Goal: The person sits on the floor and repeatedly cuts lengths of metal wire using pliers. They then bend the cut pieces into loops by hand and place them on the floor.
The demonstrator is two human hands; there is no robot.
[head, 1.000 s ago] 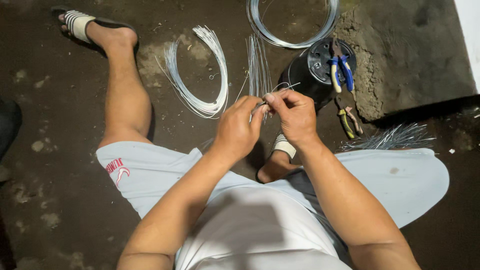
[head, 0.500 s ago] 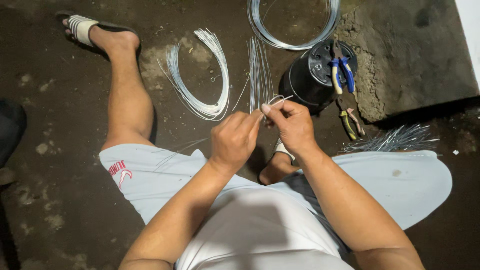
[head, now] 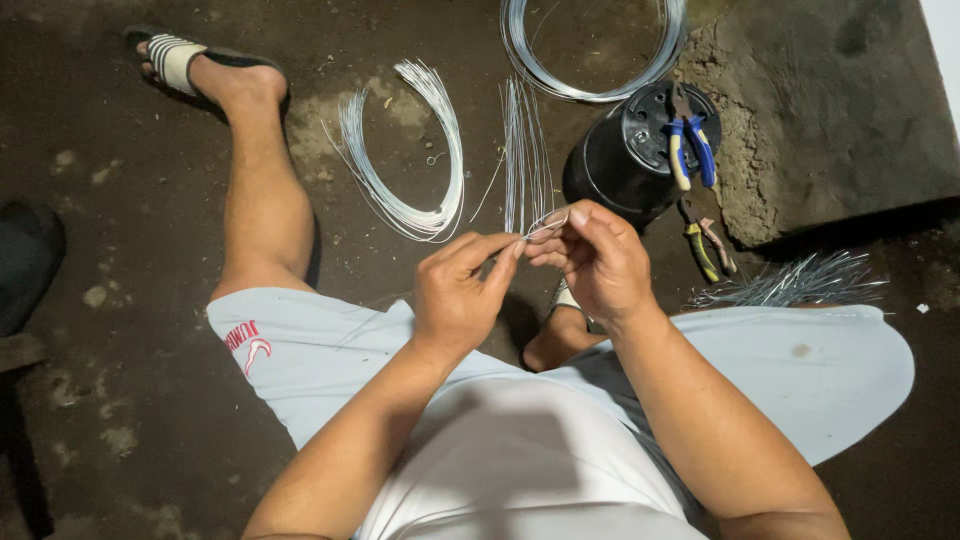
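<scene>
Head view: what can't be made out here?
- Wire piece between left hand and right hand: too thin, its ends hidden by the fingertips.
- Wire coil: top cut off by the frame edge.
- Right foot: mostly hidden behind the right hand.
- Yellow-handled pliers: head in shadow beside the black bucket.

No packages, signs or screens anywhere here — just bare dirt floor and loose stuff. The only thing close to a label is the small red print on the light grey shorts [head: 300, 350], sitting on the leg at the left side of the scene, near the hem: a short curved bit of lettering with a little curved mark under it, red on pale grey — that's it. The black round bucket lid [head: 655, 135] at the far right has some raised moulded shapes on it, same black as the rest, but I can't tell if that counts as a label.
</scene>
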